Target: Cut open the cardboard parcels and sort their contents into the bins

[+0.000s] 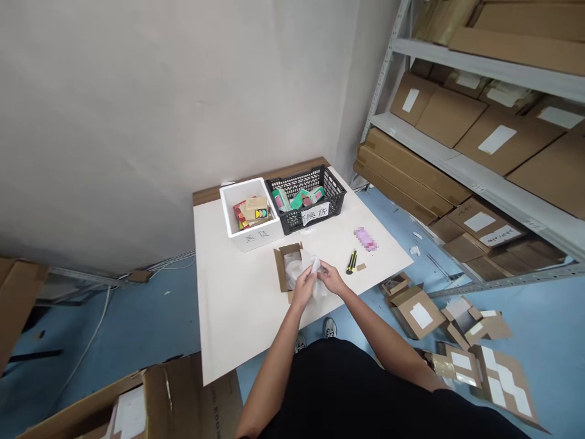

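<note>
Both hands meet over the table's front part, gripping a crumpled sheet of thin white wrapping [320, 289]; whether paper or plastic I cannot tell. My left hand [303, 288] is closed on its left side, my right hand [331, 277] on its right side with fingers pinched. Just left of them sits an open small cardboard box [282, 268], flaps up, with more white wrapping [293, 268] inside. A yellow and black box cutter [351, 261] lies to the right of my right hand, beside a small brown scrap [361, 267].
At the table's [223, 317] back stand a white foam bin [249, 239] of small packets and a black plastic crate [338, 204] holding green boxes. A blurred pink item [366, 238] lies rightward. Shelves of cartons [491, 137] rise at right; opened boxes [418, 311] litter the floor.
</note>
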A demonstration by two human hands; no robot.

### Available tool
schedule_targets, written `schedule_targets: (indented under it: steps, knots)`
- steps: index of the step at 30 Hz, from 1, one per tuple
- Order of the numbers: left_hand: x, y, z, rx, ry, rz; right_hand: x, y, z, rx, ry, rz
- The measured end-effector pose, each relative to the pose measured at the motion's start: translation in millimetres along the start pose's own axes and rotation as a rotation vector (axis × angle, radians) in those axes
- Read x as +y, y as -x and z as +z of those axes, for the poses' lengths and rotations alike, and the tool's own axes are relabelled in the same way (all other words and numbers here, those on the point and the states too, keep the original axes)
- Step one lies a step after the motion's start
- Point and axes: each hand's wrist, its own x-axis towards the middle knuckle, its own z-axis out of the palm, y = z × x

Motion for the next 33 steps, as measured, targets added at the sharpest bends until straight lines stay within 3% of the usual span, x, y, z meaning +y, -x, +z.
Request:
schedule_targets:
  steps: [5,7,9,11,13,15,17,19,23,25,29,33]
  knots:
    - [-12,14,-88.1,0.277,-0.198,0.026,-19,-46,45,0.299,0.129,0.083]
    - [-25,21,-106.0,0.255,-0.335,0.05,-18,-63,67,0.332,0.326,0.075]
    - [-40,25,-109.0,0.088,-0.467,0.113,-11,-74,88,0.197,0.584,0.096]
    - [-56,27,-102.9,-0.085,-0.6,0.168,1,-76,105,-0.021,0.787,0.173]
    - [-71,28,-95.1,-0.191,-0.732,0.16,15,-69,115,-0.204,0.874,0.257]
    - [-85,30,-90.5,-0.256,-0.844,0.098,27,-57,119,-0.307,0.873,0.293]
    - [-98,31,-89.4,-0.307,-0.917,0.057,36,-42,119,-0.38,0.86,0.296]
    - [-109,32,-89.7,-0.329,-0.956,0.075,42,-27,117,-0.371,0.846,0.255]
    - [-122,34,-88.9,-0.225,-0.98,0.129,53,5,103,-0.113,0.852,0.036]
    - [-123,34,-87.5,-0.165,-0.963,0.157,59,21,92,-0.064,0.848,-0.018]
    - [-101,29,-80.4,-0.073,-0.901,0.249,61,47,63,-0.066,0.845,-0.023]
    - [-57,13,-54.7,-0.091,-0.835,0.348,45,59,26,0.141,0.828,-0.043]
